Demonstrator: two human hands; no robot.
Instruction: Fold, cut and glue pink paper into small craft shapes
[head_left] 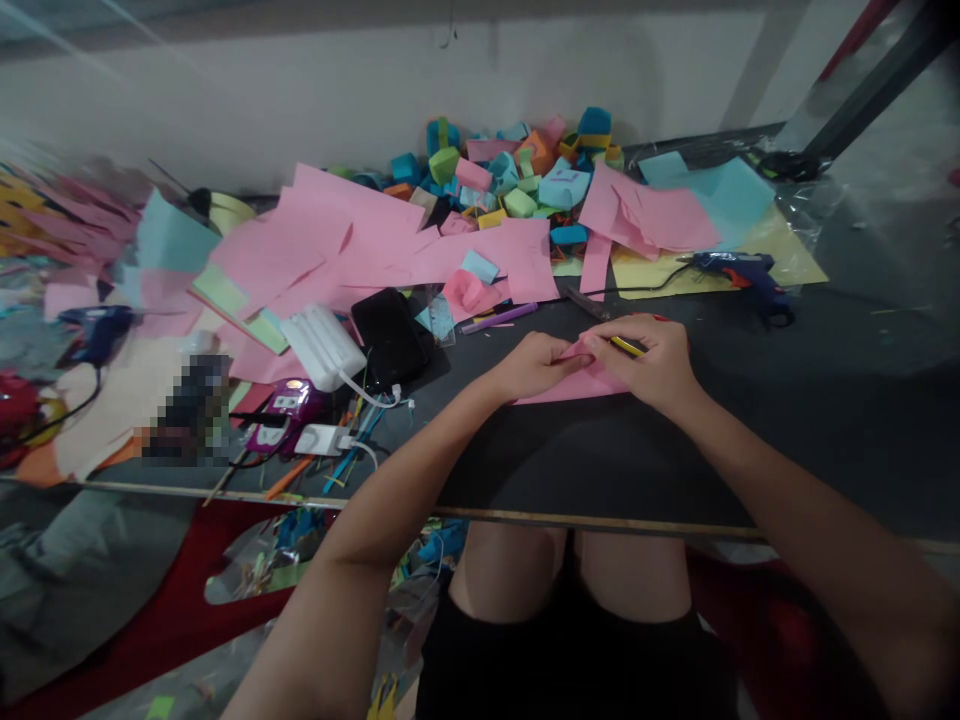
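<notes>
Far off on the left a blue glue gun lies among loose sheets. Moving right, a spread of pink sheets covers the far part of the table. Just near of it a white power bank and a black phone sit side by side, with a purple gadget nearer again (what it is I cannot make out). A purple pen lies just beyond the hands.

Then comes the left hand, fingers closed in a pinch on the left part of the pink paper. That piece lies on the dark table in the middle, its long axis running left to right. Its near edge lies free and its far edge is gathered up between the two hands. The right hand meets the left, fingertips almost touching, and is closed over the paper's right end. A thin yellow stick shows under its fingers too, but I cannot tell whether it is a pencil. Both hands are equally close to the piece, one at each end.

Against the far wall is a heap of folded paper boxes. To the right a second glue gun rests by a yellow sheet.
</notes>
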